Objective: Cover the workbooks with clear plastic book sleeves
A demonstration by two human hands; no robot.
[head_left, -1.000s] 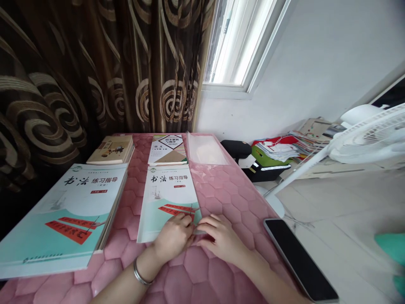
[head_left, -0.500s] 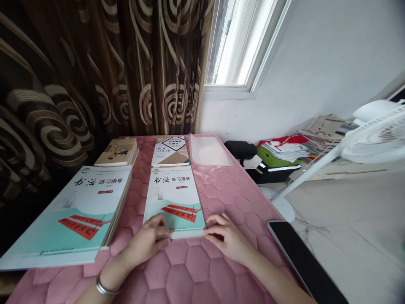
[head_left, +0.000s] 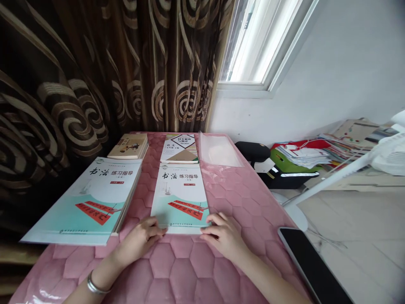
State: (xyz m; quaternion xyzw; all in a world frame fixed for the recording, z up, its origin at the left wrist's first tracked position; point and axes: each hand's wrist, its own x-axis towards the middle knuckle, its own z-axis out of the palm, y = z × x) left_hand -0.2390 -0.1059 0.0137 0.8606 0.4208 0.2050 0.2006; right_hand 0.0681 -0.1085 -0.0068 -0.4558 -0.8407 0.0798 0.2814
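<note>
In the head view, the white and teal calligraphy book is lying flat, cover up, on the pink quilted table cover, its near edge sitting between the two hands. The left hand is resting at the book's near left corner, its fingers curling and its fingertips touching the edge; a silver bracelet is circling that wrist. The right hand is bending its slightly spread fingers toward the near right corner, the tips touching the border there. Whether either hand is pinching the book between thumb and fingers, one cannot tell. Beyond the book's far edge, a workbook is lying just behind it, with a clear plastic sheet spreading to the right of that workbook. To the left, well apart from the calligraphy book, a pile with a matching cover is standing in front of a tan book. A dark-screened phone is lying to the right of the right forearm.
</note>
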